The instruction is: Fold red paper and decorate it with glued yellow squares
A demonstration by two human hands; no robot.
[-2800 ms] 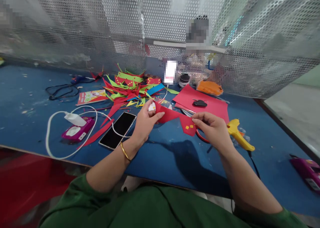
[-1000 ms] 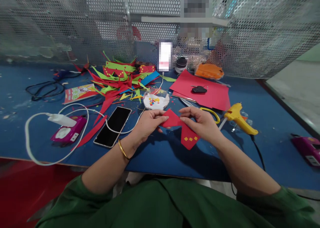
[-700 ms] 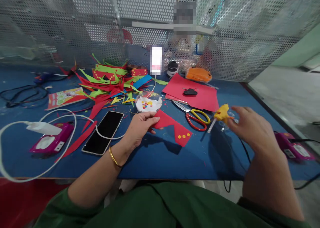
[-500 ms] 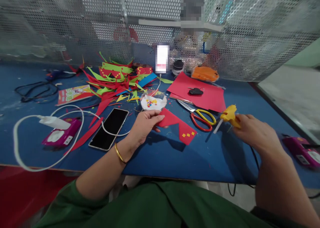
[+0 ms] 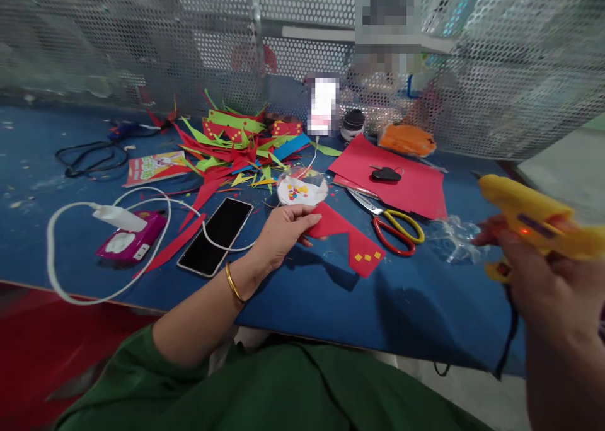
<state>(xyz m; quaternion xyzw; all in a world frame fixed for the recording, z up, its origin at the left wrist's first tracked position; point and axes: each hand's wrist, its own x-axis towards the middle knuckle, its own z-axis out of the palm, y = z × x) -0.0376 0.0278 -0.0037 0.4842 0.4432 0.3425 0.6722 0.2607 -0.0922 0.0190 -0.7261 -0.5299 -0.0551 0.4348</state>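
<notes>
My left hand (image 5: 283, 232) is closed in a pinch on one end of a red paper piece (image 5: 363, 245). The piece has a notch in its edge and three small yellow squares at its free end. My right hand (image 5: 543, 280), at the far right, grips a yellow hot glue gun (image 5: 529, 213), held above the table with its nozzle to the left and a small red light glowing. Just past my left fingers sits a round clear dish (image 5: 312, 195) with tiny coloured bits. Scissors (image 5: 394, 226) with red and yellow handles lie between my hands.
Behind lies a pile of red and green paper strips (image 5: 236, 144). Red sheets (image 5: 406, 182) carry a black key fob (image 5: 385, 174). A dark phone (image 5: 217, 235), a purple power strip (image 5: 137, 235) and a white cable occupy the left. Crumpled clear plastic (image 5: 456, 239) lies right of the scissors.
My right hand has moved right and lifted the glue gun, turning it side-on with its nozzle leftward. Clear plastic now shows on the table there. My left hand keeps the red paper piece.
</notes>
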